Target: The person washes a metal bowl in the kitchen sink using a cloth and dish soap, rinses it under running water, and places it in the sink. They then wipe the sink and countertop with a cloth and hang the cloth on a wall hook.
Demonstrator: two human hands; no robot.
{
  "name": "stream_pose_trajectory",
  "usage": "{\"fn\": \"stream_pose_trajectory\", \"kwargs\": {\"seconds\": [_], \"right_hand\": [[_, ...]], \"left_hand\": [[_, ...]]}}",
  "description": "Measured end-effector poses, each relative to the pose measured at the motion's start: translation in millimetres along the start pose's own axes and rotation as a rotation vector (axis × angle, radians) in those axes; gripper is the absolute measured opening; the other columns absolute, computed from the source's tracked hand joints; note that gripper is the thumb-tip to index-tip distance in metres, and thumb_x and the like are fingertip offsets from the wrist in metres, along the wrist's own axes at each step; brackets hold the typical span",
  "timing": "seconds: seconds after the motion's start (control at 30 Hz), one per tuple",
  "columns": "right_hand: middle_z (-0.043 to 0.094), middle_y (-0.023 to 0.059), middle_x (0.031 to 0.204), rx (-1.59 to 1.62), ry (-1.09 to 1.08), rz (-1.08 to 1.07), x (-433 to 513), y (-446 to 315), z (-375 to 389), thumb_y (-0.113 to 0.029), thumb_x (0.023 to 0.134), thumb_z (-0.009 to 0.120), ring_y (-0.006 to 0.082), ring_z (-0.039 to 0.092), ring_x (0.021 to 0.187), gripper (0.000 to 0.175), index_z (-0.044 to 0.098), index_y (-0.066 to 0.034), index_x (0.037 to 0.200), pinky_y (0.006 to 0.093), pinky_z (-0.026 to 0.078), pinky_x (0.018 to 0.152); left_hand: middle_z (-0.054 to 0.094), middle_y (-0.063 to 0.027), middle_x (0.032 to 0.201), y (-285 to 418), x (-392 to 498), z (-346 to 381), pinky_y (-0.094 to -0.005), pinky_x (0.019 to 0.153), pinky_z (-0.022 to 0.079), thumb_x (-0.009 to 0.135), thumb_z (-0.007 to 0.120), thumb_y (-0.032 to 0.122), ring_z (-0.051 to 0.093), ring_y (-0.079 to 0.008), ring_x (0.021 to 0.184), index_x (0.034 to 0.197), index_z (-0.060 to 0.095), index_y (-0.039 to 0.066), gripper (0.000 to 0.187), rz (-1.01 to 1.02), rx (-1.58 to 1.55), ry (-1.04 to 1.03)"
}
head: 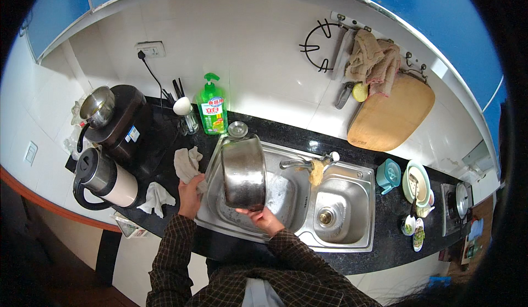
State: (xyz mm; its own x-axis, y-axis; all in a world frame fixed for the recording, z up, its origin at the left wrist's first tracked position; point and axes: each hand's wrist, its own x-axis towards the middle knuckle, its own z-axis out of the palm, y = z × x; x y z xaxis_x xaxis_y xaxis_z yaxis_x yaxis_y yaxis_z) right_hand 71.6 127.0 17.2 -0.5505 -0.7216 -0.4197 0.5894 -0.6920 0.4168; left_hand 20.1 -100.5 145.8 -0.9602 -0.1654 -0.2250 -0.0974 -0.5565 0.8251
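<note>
My right hand [264, 219] grips the lower rim of a stainless steel pot [244, 173], which is tipped on its side above the left bowl of the steel double sink [284, 224]. Just left of the pot, my left hand [191, 195] holds a crumpled pale cloth [187, 164] over the counter's edge by the sink. Another whitish cloth [156, 200] lies on the black counter beside it. A faucet [297, 164] with a yellowish cloth [317, 172] hung on it stands between the two bowls.
An electric kettle [117, 181] and a dark appliance [128, 129] with a small saucepan [98, 106] on top stand left. Behind the sink is a green dish soap bottle [213, 109]. At right are a blue pitcher [388, 174], bowls [416, 171] and a stove [449, 212]. A cutting board [392, 113] hangs above.
</note>
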Motion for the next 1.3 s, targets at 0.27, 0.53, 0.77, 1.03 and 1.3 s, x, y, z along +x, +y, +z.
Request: {"fn": "stream_pose_trajectory", "kwargs": {"seconds": [0.27,0.53,0.77,1.03,1.3], "right_hand": [[0.041,0.0214,0.120,0.040,-0.172,0.187,4.8,44.2,12.5,-0.015,0.088,0.037,0.0022,0.038,0.048,0.043,0.027,0.0029,0.126,0.0122,0.035,0.035],[0.049,0.0158,0.097,0.271,-0.149,0.189,1.2,56.3,-27.9,-0.015,0.087,0.039,0.0072,0.040,0.051,0.028,0.039,0.0038,0.108,0.0177,0.036,0.036],[0.043,0.0060,0.064,0.560,-0.139,0.232,-8.5,75.0,-14.7,-0.016,0.084,0.040,0.0112,0.043,0.041,0.018,0.040,-0.0018,0.073,0.0214,0.036,0.032],[0.035,0.0026,0.055,0.592,-0.570,0.226,4.7,72.5,7.1,-0.005,0.071,0.054,0.0116,0.041,0.048,0.021,0.034,-0.0075,0.065,0.0239,0.035,0.042],[0.037,0.0034,0.057,0.717,-0.784,0.020,36.3,47.4,56.7,0.006,0.068,0.042,0.0139,0.047,0.047,0.013,0.036,-0.0050,0.069,0.0250,0.040,0.042]], "left_hand": [[0.054,-0.0025,0.094,23.4,-6.4,-2.5,-0.0305,0.075,0.040,0.071,0.064,0.008,0.051,-0.0155,0.087,0.103,0.048,0.006,0.037,0.211,0.092,0.041],[0.053,-0.0032,0.100,27.3,-22.4,1.4,-0.0291,0.078,0.039,0.068,0.065,0.002,0.051,-0.0159,0.090,0.108,0.048,0.004,0.044,0.148,0.057,0.038],[0.053,-0.0032,0.102,11.3,-22.5,-2.9,-0.0288,0.079,0.039,0.069,0.063,0.001,0.050,-0.0150,0.091,0.110,0.047,0.003,0.044,0.111,0.082,0.034],[0.054,-0.0030,0.096,-2.4,-24.9,-3.5,-0.0291,0.073,0.042,0.068,0.064,0.003,0.052,-0.0151,0.086,0.109,0.048,0.004,0.044,0.100,0.112,-0.032],[0.054,-0.0034,0.095,1.8,-35.2,2.7,-0.0278,0.074,0.042,0.069,0.064,0.004,0.053,-0.0150,0.086,0.110,0.046,0.004,0.045,0.082,0.146,-0.093]]}}
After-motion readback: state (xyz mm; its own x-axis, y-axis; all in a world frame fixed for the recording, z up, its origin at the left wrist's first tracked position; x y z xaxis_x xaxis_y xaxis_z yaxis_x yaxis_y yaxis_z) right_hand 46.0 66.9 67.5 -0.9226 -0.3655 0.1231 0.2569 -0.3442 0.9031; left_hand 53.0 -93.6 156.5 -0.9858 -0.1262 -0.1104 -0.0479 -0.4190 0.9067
